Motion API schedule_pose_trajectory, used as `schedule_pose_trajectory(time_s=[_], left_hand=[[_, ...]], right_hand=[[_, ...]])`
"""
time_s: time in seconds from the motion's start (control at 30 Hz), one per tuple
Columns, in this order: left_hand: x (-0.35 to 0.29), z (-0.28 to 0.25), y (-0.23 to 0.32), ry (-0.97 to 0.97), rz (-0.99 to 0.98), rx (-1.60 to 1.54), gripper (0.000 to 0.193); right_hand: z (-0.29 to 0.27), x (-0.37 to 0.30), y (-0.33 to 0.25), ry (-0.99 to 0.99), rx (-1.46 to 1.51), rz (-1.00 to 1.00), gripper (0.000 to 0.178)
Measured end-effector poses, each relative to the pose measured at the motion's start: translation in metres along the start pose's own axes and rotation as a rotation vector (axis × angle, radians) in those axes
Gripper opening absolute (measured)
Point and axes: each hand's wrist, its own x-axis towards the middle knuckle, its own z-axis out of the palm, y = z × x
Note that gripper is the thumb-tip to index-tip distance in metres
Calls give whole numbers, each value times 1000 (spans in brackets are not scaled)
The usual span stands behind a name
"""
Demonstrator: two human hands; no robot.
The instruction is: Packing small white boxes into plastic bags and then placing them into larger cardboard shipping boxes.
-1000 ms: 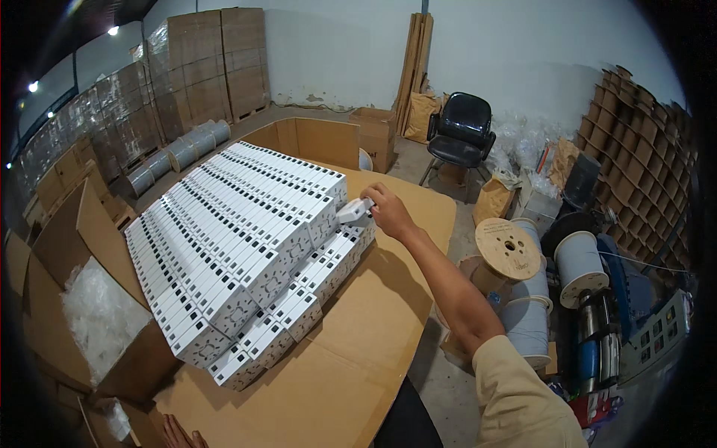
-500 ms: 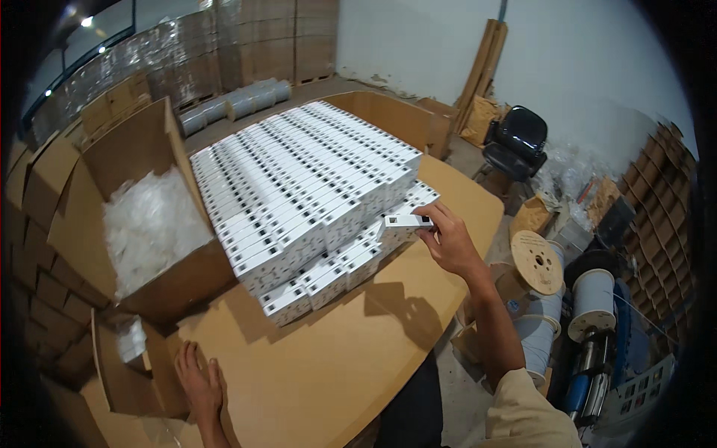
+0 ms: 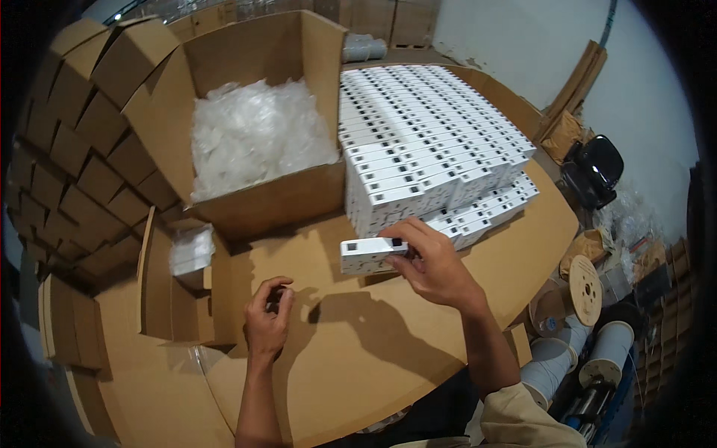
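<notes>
My right hand (image 3: 441, 269) pinches a slim white box (image 3: 364, 249) at its right end, in front of a large stack of matching white boxes (image 3: 433, 142). The held box has speckled sides and dark square marks on top. Above the brown tabletop (image 3: 336, 373), my left hand (image 3: 267, 317) has its fingers loosely bent and apart, with nothing in it. Left of that hand stands a small open carton (image 3: 157, 291) with a clear plastic-wrapped item (image 3: 192, 250) inside.
A big open carton (image 3: 269, 209) full of clear plastic bags (image 3: 258, 138) stands behind the small one. Many folded cartons (image 3: 82, 149) are piled at the far left. Cable spools (image 3: 586, 290) and a black chair (image 3: 594, 172) are on the right.
The view has swung to the left. My right hand has carried the white box left, away from the stack's right side. My left hand has risen off the table beside the small carton.
</notes>
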Motion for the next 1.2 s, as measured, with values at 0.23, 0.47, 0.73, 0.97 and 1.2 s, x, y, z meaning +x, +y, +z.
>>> schedule_pose_trajectory(time_s=[0.23,0.47,0.73,0.97,1.2], left_hand=[[3,-8,9,-60,-190,-371,30],[15,-13,-11,73,-190,-439,27],[20,-1,-15,104,-113,-340,38],[17,-4,-20,59,-37,76,40],[17,-6,-20,7,-74,173,42]], right_hand=[[92,25,0,-44,107,-154,27],[137,24,-3,62,335,-61,22],[178,19,56,107,762,225,25],[176,21,58,71,453,175,37],[173,21,63,22,398,127,46]])
